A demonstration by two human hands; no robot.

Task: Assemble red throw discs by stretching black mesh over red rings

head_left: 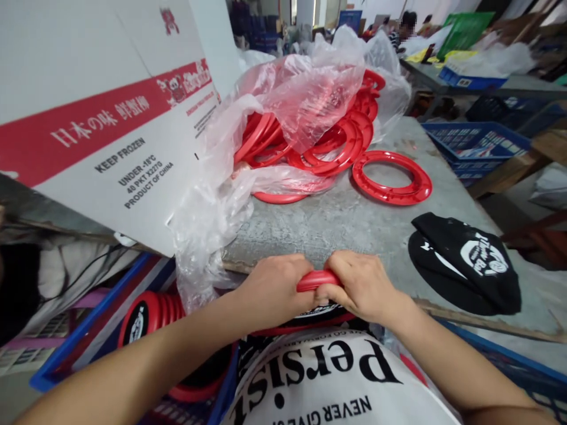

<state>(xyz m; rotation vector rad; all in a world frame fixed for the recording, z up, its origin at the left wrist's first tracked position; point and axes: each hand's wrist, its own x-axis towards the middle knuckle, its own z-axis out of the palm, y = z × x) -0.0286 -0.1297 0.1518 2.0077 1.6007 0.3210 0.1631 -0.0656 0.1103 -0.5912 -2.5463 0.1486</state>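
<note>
Close against my body, at the table's front edge, I hold a red-rimmed black disc [318,280] tilted up. My left hand [277,289] wraps around the left of its upper rim. On the right, my right hand [363,284] is closed on the same rim, thumb below and fingers over the top. White print shows on the black middle, which my hands and wrists partly cover. A loose red plastic ring [392,198] lies flat on the table beyond my right hand. To its right are folded black fabric pieces [463,265] with white print.
Red rings [341,159] are heaped under clear plastic bags [305,88] on the grey table [310,224]. A white carton [133,118] stands at left. Finished-looking discs [150,319] sit in a blue crate [53,372] below left. Another blue crate [478,139] is beyond the table.
</note>
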